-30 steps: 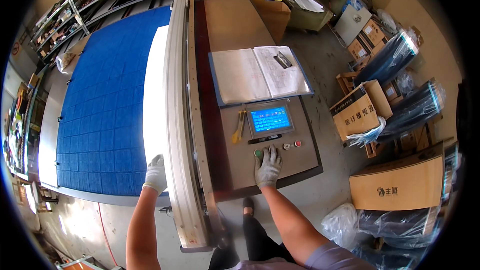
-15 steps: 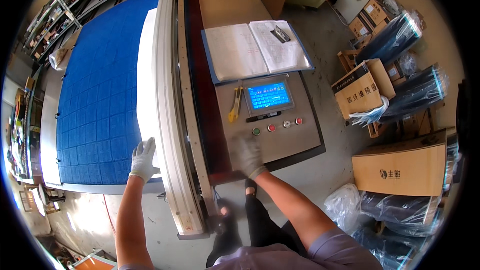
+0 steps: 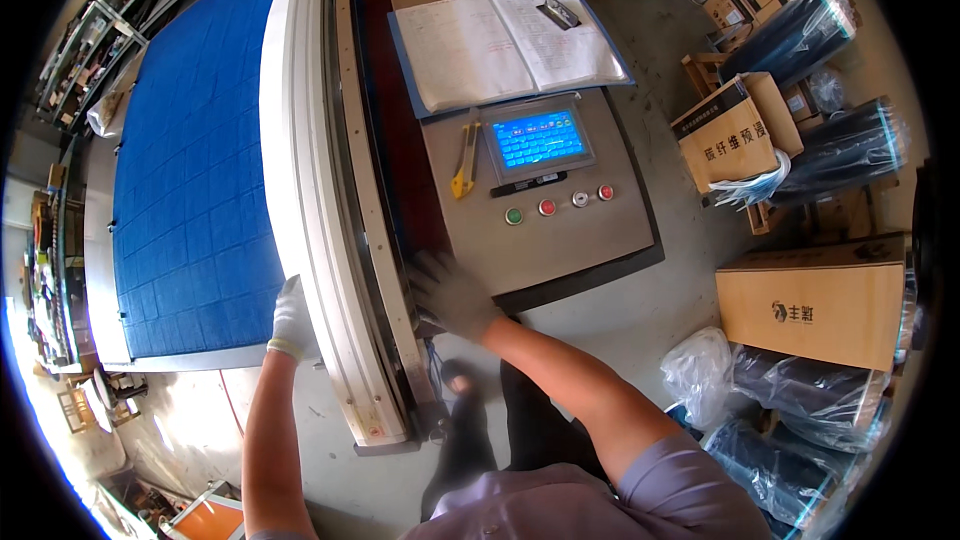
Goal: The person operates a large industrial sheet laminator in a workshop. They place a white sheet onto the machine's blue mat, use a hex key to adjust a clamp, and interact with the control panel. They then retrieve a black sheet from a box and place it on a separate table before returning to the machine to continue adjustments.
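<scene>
A long white beam [image 3: 325,210] of a machine crosses the view lengthwise, over a blue gridded bed [image 3: 190,210]. My left hand [image 3: 293,322], in a pale glove, rests at the beam's left side near the bed's front edge; its fingers point forward, partly out of sight against the white. On the other side, my gloved right hand [image 3: 450,295] reaches toward the metal rail [image 3: 375,220] beside the beam, fingers spread and blurred. Beyond it is a panel [image 3: 600,230] with a lit touchscreen [image 3: 540,140] and several push buttons [image 3: 547,207].
A yellow utility knife [image 3: 465,165] and a black marker [image 3: 528,184] lie by the screen. Behind them is an open binder [image 3: 465,55] with a metal clip [image 3: 558,12]. Cardboard boxes [image 3: 810,310] and plastic-wrapped dark rolls [image 3: 845,165] line the right side. Shelving [image 3: 100,40] stands far left.
My right hand has moved left from the panel's front edge to the rail. My left hand has come closer against the beam. The whole view has shifted slightly.
</scene>
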`<move>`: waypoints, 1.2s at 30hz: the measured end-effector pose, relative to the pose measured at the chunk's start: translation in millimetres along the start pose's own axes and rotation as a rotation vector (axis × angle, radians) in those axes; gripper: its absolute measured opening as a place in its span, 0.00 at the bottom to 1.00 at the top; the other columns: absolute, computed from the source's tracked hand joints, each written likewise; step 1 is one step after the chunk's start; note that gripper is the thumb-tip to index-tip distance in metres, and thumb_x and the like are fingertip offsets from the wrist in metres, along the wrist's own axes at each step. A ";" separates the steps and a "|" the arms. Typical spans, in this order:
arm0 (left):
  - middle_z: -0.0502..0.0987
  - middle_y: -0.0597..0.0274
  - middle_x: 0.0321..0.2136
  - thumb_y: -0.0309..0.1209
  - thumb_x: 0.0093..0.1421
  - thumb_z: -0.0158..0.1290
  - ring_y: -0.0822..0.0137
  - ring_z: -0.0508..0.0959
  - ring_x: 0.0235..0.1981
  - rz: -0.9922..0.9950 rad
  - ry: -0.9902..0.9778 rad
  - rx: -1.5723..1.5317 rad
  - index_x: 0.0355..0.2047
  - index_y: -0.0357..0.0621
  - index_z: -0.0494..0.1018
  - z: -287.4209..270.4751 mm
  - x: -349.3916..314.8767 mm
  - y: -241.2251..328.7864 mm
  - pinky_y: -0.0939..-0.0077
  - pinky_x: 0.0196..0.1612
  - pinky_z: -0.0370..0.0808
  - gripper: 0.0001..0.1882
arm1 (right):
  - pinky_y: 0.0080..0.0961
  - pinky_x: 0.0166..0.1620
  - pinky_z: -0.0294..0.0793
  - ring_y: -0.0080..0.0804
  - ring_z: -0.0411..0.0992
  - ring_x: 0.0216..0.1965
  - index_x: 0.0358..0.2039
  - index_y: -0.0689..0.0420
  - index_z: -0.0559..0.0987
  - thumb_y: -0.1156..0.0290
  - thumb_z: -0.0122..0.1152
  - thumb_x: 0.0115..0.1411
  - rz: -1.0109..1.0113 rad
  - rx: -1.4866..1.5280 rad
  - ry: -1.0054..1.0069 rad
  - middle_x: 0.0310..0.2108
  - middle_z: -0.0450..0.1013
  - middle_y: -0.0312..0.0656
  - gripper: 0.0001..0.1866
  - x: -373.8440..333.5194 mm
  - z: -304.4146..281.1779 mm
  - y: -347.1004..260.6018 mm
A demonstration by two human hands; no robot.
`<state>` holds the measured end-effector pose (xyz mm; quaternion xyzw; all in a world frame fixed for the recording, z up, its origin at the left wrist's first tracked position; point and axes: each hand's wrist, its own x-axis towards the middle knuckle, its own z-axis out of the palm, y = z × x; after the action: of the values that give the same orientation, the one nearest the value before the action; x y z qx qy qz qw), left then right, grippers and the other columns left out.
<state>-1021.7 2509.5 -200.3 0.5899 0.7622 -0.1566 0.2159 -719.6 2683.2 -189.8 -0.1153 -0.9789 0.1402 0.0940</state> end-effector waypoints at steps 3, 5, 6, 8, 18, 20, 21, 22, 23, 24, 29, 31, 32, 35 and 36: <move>0.61 0.57 0.65 0.31 0.55 0.53 0.46 0.56 0.67 -0.208 0.346 -0.477 0.61 0.45 0.64 -8.5 -23.2 1.5 0.56 0.68 0.53 0.31 | 0.46 0.64 0.58 0.47 0.59 0.63 0.50 0.49 0.78 0.59 0.63 0.53 0.036 0.014 0.050 0.60 0.66 0.39 0.23 -4.3 0.8 0.6; 0.59 0.56 0.66 0.27 0.50 0.57 0.42 0.50 0.69 -0.220 0.351 -0.151 0.64 0.43 0.61 -37.0 -31.3 16.3 0.51 0.69 0.51 0.39 | 0.45 0.64 0.59 0.47 0.60 0.62 0.51 0.50 0.77 0.59 0.64 0.53 0.015 -0.008 0.067 0.60 0.66 0.40 0.24 -9.8 0.7 -0.1; 0.58 0.57 0.67 0.27 0.50 0.57 0.43 0.49 0.70 -0.209 0.327 -0.102 0.65 0.43 0.60 -32.6 -31.2 12.8 0.51 0.69 0.51 0.39 | 0.45 0.64 0.59 0.47 0.60 0.62 0.51 0.50 0.77 0.59 0.64 0.52 -0.006 -0.013 0.072 0.61 0.66 0.41 0.25 -10.6 2.8 -1.9; 0.56 0.59 0.68 0.27 0.49 0.57 0.43 0.46 0.71 -0.179 0.278 -0.007 0.66 0.44 0.58 -15.9 -25.7 5.7 0.52 0.69 0.50 0.41 | 0.45 0.64 0.58 0.47 0.59 0.63 0.53 0.51 0.75 0.58 0.64 0.53 0.024 0.077 0.082 0.62 0.64 0.42 0.26 -18.1 10.4 -2.6; 0.56 0.45 0.66 0.47 0.55 0.53 0.48 0.50 0.70 -0.020 0.293 -0.505 0.65 0.37 0.56 55.5 -12.1 -22.8 0.51 0.69 0.46 0.42 | 0.46 0.69 0.47 0.46 0.49 0.69 0.62 0.49 0.68 0.47 0.57 0.59 0.051 -0.058 -0.162 0.67 0.57 0.38 0.34 8.0 -8.8 1.4; 0.58 0.45 0.64 0.46 0.55 0.54 0.49 0.52 0.68 0.052 0.313 -0.157 0.64 0.35 0.56 25.8 -20.7 1.8 0.52 0.69 0.47 0.42 | 0.45 0.68 0.50 0.46 0.53 0.67 0.61 0.50 0.69 0.49 0.59 0.58 0.049 -0.048 -0.120 0.66 0.58 0.37 0.33 -4.6 -4.3 8.2; 0.59 0.45 0.63 0.45 0.54 0.54 0.50 0.54 0.68 0.073 0.344 0.054 0.63 0.34 0.57 13.0 -28.2 11.5 0.53 0.69 0.47 0.41 | 0.44 0.68 0.52 0.46 0.55 0.66 0.61 0.50 0.69 0.49 0.60 0.57 0.034 -0.042 -0.096 0.66 0.59 0.37 0.33 -7.5 -3.2 10.0; 0.60 0.45 0.63 0.43 0.54 0.55 0.50 0.55 0.67 0.052 0.362 0.024 0.62 0.34 0.58 17.1 -30.2 7.7 0.53 0.69 0.48 0.40 | 0.44 0.68 0.52 0.46 0.55 0.66 0.61 0.49 0.69 0.49 0.60 0.57 0.033 -0.051 -0.081 0.65 0.60 0.37 0.33 -9.9 -1.4 10.4; 0.61 0.46 0.62 0.41 0.54 0.55 0.50 0.56 0.66 0.031 0.379 -0.007 0.62 0.34 0.59 24.0 -33.4 0.3 0.53 0.69 0.48 0.39 | 0.43 0.67 0.53 0.46 0.56 0.66 0.61 0.49 0.69 0.49 0.60 0.57 0.033 -0.059 -0.066 0.65 0.60 0.37 0.33 -12.5 0.4 10.3; 0.62 0.46 0.61 0.40 0.53 0.56 0.50 0.57 0.66 0.006 0.394 -0.037 0.61 0.35 0.60 26.1 -38.1 -2.4 0.52 0.69 0.49 0.37 | 0.43 0.67 0.53 0.45 0.56 0.66 0.61 0.48 0.69 0.49 0.59 0.57 0.030 -0.064 -0.052 0.65 0.60 0.37 0.33 -13.5 2.1 8.8; 0.60 0.45 0.63 0.39 0.53 0.56 0.49 0.55 0.66 0.008 0.377 0.039 0.61 0.35 0.61 29.9 -36.7 -15.0 0.53 0.69 0.48 0.37 | 0.43 0.70 0.47 0.44 0.51 0.69 0.64 0.44 0.66 0.45 0.49 0.63 0.086 -0.093 -0.138 0.68 0.56 0.36 0.32 -7.6 2.6 1.0; 0.61 0.45 0.62 0.40 0.53 0.55 0.48 0.56 0.65 0.079 0.281 0.096 0.60 0.37 0.64 -7.5 -28.5 12.5 0.51 0.68 0.50 0.35 | 0.43 0.70 0.47 0.44 0.51 0.69 0.65 0.44 0.65 0.44 0.48 0.64 0.114 -0.103 -0.179 0.68 0.56 0.36 0.32 -6.2 -5.8 1.6; 0.62 0.45 0.61 0.40 0.52 0.55 0.47 0.56 0.65 0.125 0.297 0.099 0.59 0.37 0.65 -12.2 -27.9 15.4 0.51 0.67 0.50 0.35 | 0.43 0.70 0.47 0.44 0.51 0.69 0.65 0.44 0.65 0.44 0.48 0.64 0.110 -0.106 -0.219 0.68 0.55 0.35 0.32 -2.6 -11.4 -1.1; 0.63 0.45 0.60 0.37 0.53 0.54 0.46 0.59 0.63 0.090 0.415 0.079 0.57 0.37 0.67 22.0 -24.7 -6.6 0.51 0.65 0.55 0.31 | 0.42 0.69 0.47 0.44 0.51 0.69 0.65 0.45 0.64 0.43 0.47 0.64 0.081 -0.096 -0.240 0.68 0.55 0.35 0.33 6.9 -16.2 -7.7; 0.63 0.45 0.60 0.35 0.54 0.54 0.45 0.60 0.62 0.033 0.442 -0.027 0.56 0.36 0.67 21.1 -21.4 -4.8 0.52 0.64 0.57 0.30 | 0.42 0.69 0.47 0.44 0.50 0.68 0.65 0.45 0.64 0.43 0.47 0.64 0.091 -0.097 -0.237 0.68 0.55 0.35 0.33 4.3 -15.9 -5.2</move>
<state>-1018.8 2480.1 -207.5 0.6195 0.7831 -0.0096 0.0537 -721.2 2683.5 -172.7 -0.1466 -0.9825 0.1094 -0.0347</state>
